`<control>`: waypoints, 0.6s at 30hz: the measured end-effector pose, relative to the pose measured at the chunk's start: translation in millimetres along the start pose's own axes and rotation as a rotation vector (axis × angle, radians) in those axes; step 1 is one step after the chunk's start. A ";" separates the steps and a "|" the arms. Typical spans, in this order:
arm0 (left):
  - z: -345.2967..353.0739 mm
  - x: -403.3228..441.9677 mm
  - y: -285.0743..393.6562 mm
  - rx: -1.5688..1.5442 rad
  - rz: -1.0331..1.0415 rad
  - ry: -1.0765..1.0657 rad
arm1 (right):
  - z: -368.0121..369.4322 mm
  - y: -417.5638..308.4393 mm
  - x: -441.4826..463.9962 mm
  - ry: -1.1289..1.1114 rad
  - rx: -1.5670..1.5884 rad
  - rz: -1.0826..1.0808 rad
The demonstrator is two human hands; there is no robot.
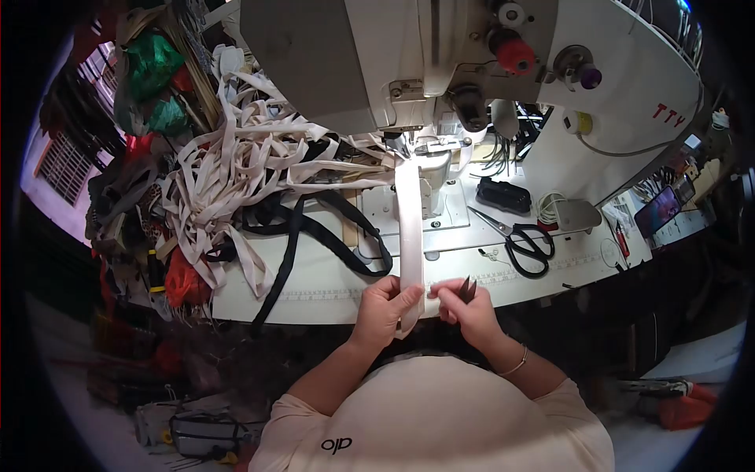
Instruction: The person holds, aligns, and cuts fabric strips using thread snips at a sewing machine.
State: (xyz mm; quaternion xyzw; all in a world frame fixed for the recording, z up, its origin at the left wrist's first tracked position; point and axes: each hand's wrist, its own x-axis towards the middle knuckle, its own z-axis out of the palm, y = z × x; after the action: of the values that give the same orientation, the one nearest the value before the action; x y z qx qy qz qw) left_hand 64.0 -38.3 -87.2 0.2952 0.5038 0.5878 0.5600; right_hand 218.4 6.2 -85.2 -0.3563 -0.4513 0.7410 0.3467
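Note:
A pale webbing strap (410,216) runs from under the sewing machine's needle area (405,145) down to the table's front edge. My left hand (387,309) is closed around its near end, thumb on top. Just right of the strap, my right hand (465,308) is closed, with thumb and forefinger pinched near the strap's edge. Two dark pointed blades, like thread snips (469,289), stick up out of that hand; the rest of them is hidden in the palm. Whether the right fingertips touch the strap I cannot tell.
A big heap of pale straps (212,173) covers the table's left side, with a black strap (314,228) in front. Black-handled scissors (528,248) and a black case (503,197) lie to the right. A printed ruler (330,293) runs along the front edge.

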 end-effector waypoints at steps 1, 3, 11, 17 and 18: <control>1.9 -1.3 2.9 0.020 0.007 0.003 | 4.6 -5.9 4.6 0.035 0.017 -0.057; 4.2 -2.8 4.2 0.041 0.019 -0.001 | 10.1 -13.4 9.0 0.072 0.033 -0.121; -4.7 14.0 7.5 0.130 0.151 -0.058 | 17.4 -20.8 14.8 0.028 -0.168 -0.255; 8.3 61.3 71.1 -0.174 0.029 -0.271 | 18.7 -31.6 5.3 -0.012 -0.231 -0.306; 8.6 61.6 72.3 -0.176 0.036 -0.270 | 19.4 -33.6 3.7 -0.017 -0.236 -0.310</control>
State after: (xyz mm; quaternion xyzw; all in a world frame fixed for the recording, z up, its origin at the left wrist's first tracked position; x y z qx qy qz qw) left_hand 33.5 32.6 -31.2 0.3304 0.3649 0.5946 0.6358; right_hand 206.6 12.9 -48.7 -0.3145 -0.5873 0.6237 0.4088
